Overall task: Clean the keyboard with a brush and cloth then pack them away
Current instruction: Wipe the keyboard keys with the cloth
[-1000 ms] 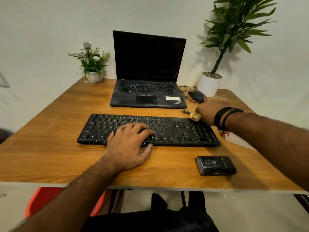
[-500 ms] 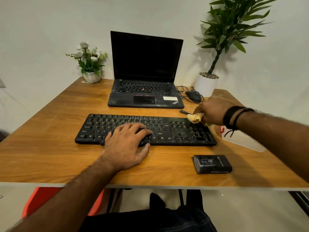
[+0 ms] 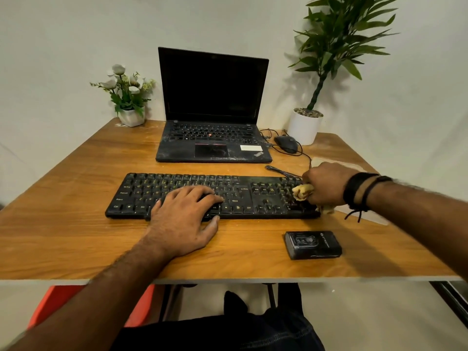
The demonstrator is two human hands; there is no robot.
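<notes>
Where the wooden counter (image 3: 63, 239) ends nearest the person, a small black box (image 3: 313, 244) lies flat, just in front of the right end of the black keyboard (image 3: 243, 196). The keyboard sits across the middle of the counter. On its lower-left keys the left hand (image 3: 182, 219) rests palm down, fingers straight and spread, holding nothing. At the keyboard's right end, the right hand (image 3: 325, 184) has its grip curled tight round a bunched yellowish cloth (image 3: 302, 191), pressing it against the number keys; black bands circle that wrist. Beyond the keyboard stands an open black laptop (image 3: 212, 107) with a dark screen, a wired mouse (image 3: 286, 144) to its right. Farthest back, a small white flower pot (image 3: 131, 117) stands left and a tall green plant (image 3: 305, 125) right.
</notes>
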